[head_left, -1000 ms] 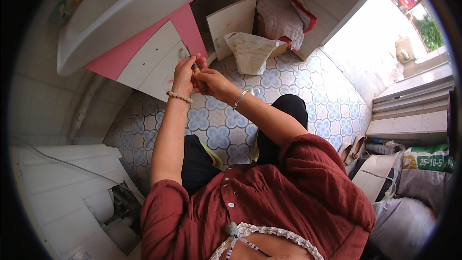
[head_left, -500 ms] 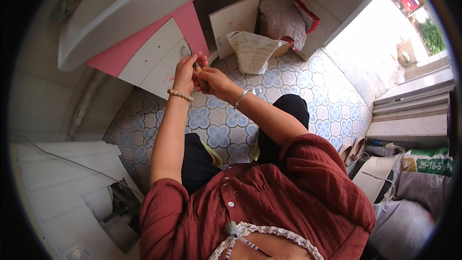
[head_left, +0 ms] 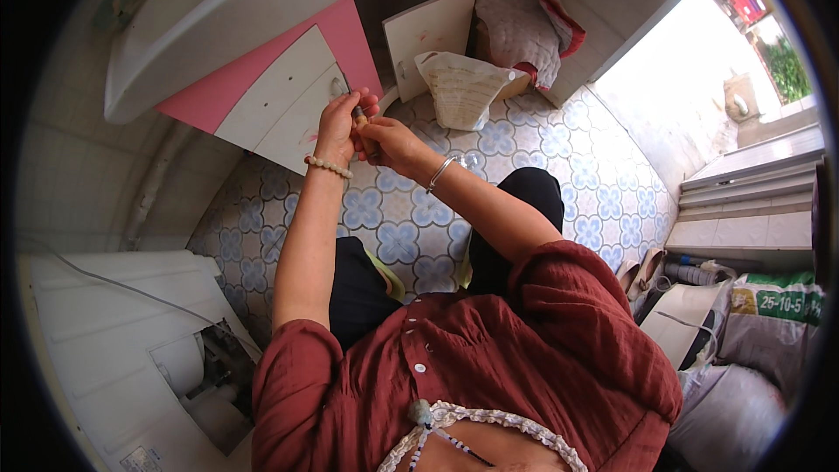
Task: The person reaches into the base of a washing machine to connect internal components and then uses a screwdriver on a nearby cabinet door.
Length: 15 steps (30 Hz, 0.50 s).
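In front of me is a white cabinet door (head_left: 284, 109) in a pink frame, with a pale handle (head_left: 337, 86) near its edge. My right hand (head_left: 391, 143) is closed round the yellowish-brown handle of a screwdriver (head_left: 361, 121). Its thin dark shaft points up toward the door's edge, close to the pale handle. Beside it, my left hand (head_left: 337, 128) has its fingers curled round the front part of the screwdriver. I cannot make out whether the tip touches anything, since my fingers cover part of it.
A white basin (head_left: 245, 26) overhangs the cabinet. Right of it stand another door (head_left: 428, 42), ajar, a pale plastic bag (head_left: 463, 94) and a grey quilted cloth (head_left: 516, 22). A white machine (head_left: 96, 332) with an opened panel is at left; filled sacks (head_left: 730, 411) lie at right.
Both hands stay together on the screwdriver with almost no movement. The whole view has shifted very slightly.
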Each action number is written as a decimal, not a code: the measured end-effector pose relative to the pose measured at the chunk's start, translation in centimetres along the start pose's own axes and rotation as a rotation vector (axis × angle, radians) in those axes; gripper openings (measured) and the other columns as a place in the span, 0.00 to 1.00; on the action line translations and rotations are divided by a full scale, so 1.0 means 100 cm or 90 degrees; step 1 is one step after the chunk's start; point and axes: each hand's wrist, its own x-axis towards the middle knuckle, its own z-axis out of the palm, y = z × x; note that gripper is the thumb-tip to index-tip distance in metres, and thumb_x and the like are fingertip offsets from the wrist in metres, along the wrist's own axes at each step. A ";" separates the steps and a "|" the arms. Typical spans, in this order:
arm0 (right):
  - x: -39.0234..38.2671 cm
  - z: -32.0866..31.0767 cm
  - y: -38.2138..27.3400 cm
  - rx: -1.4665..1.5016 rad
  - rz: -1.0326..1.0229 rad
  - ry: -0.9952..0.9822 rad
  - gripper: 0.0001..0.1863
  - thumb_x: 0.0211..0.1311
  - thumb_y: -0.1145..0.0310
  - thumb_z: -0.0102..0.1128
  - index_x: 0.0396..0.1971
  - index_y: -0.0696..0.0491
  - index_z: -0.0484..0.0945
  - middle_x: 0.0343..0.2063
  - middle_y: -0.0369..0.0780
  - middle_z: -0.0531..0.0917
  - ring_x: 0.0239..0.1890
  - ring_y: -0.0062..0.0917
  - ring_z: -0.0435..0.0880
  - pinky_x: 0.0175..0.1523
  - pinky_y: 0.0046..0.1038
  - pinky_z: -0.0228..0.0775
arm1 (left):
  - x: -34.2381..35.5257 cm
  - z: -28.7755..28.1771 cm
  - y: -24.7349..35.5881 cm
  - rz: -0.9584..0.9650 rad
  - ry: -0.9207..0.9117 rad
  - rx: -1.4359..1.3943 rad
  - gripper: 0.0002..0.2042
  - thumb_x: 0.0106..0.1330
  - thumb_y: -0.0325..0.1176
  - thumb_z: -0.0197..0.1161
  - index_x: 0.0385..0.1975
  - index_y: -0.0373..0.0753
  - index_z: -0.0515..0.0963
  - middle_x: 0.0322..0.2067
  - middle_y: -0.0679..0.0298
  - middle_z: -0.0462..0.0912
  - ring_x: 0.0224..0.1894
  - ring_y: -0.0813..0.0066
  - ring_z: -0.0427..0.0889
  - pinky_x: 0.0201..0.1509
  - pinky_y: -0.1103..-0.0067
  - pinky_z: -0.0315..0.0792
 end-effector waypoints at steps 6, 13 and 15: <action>0.000 -0.001 0.001 -0.008 -0.006 0.001 0.09 0.56 0.62 0.46 0.24 0.53 0.69 0.19 0.33 0.72 0.21 0.17 0.70 0.27 0.18 0.61 | 0.005 -0.003 -0.003 0.004 -0.013 -0.002 0.08 0.60 0.31 0.47 0.32 0.33 0.71 0.27 0.58 0.76 0.27 0.72 0.75 0.29 0.80 0.71; 0.002 -0.003 0.002 0.078 -0.016 -0.019 0.15 0.58 0.56 0.41 0.26 0.53 0.69 0.20 0.36 0.73 0.19 0.20 0.72 0.27 0.19 0.64 | 0.007 -0.008 0.003 0.074 0.023 -0.013 0.09 0.62 0.32 0.43 0.35 0.35 0.69 0.29 0.60 0.75 0.29 0.72 0.75 0.31 0.80 0.69; 0.006 -0.022 -0.004 0.067 -0.022 0.047 0.16 0.58 0.55 0.40 0.29 0.54 0.69 0.21 0.37 0.74 0.21 0.23 0.74 0.27 0.21 0.64 | 0.010 -0.015 0.012 0.102 0.063 -0.044 0.10 0.63 0.32 0.42 0.37 0.35 0.68 0.30 0.60 0.75 0.32 0.70 0.74 0.36 0.77 0.69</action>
